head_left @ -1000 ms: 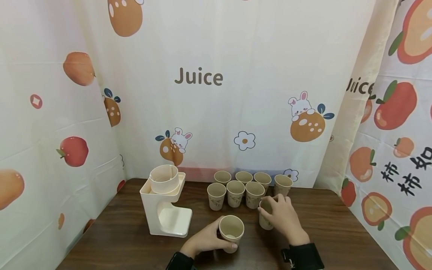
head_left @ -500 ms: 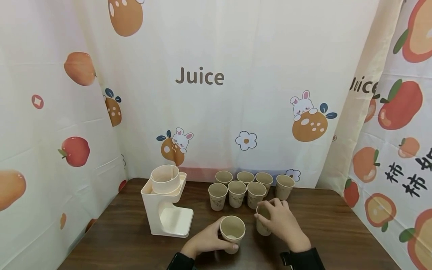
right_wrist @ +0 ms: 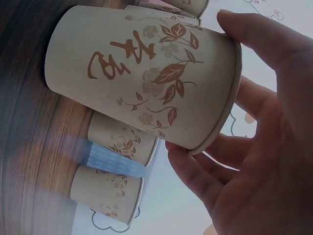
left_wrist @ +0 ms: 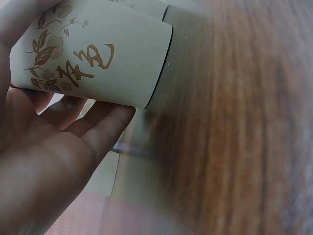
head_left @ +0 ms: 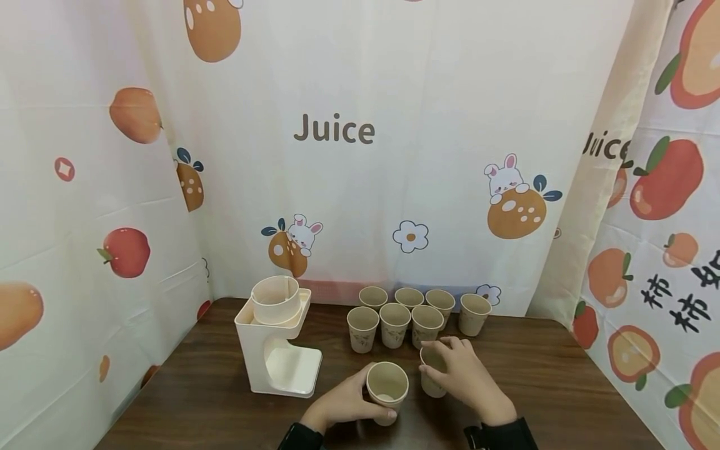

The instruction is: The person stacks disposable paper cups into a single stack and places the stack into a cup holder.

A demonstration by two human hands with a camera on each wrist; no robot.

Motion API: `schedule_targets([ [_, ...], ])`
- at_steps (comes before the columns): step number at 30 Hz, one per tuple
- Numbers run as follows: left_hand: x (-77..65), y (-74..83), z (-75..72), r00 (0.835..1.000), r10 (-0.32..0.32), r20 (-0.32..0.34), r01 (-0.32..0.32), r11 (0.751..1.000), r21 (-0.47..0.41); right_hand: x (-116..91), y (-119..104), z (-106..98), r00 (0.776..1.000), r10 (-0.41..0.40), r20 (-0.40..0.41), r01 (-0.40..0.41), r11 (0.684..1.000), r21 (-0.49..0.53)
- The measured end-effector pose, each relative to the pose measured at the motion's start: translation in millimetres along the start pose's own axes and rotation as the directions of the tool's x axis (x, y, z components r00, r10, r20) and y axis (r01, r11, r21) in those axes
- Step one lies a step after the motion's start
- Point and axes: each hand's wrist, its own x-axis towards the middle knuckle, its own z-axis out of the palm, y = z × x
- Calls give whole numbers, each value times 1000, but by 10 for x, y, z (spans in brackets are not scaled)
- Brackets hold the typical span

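Beige cup [head_left: 387, 389], left hand [head_left: 350, 400] gripping; right hand [head_left: 465, 374] grips second cup [head_left: 430, 382], base contact unclear.

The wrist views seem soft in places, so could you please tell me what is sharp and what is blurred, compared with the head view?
Left wrist: the table blurred, the cup in the left hand fairly sharp; right wrist: the cup in the right hand crisp, a bluish haze over part of the table; head: the grouped cups clearly outlined.
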Motion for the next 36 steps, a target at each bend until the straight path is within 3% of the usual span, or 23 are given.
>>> schedule_targets([
  [4, -3, 6, 2, 1000, 1, -1, -1, 1000, 0, -1, 7, 11, 999, -34, -28, 35, 999, 11],
  [7, -2, 1, 1, 1000, 6, 3, -6, 1000, -12, 20, 2, 16, 991, -104, -85, 106, 994, 21],
  [13, 0, -1, 2, 1000, 11, 0, -11, 1000, -8, 79, -50, 6, 949, -220, -224, 235, 971, 43],
  [19, 4, -8, 1, 1000, 20, 6, -20, 1000, -14, 100, -93, -42, 915, -281, -291, 302, 953, 29],
  [36, 9, -32, -1, 1000, 23, 2, -23, 1000, 17, 57, -318, -302, 892, -289, -348, 325, 944, 50],
])
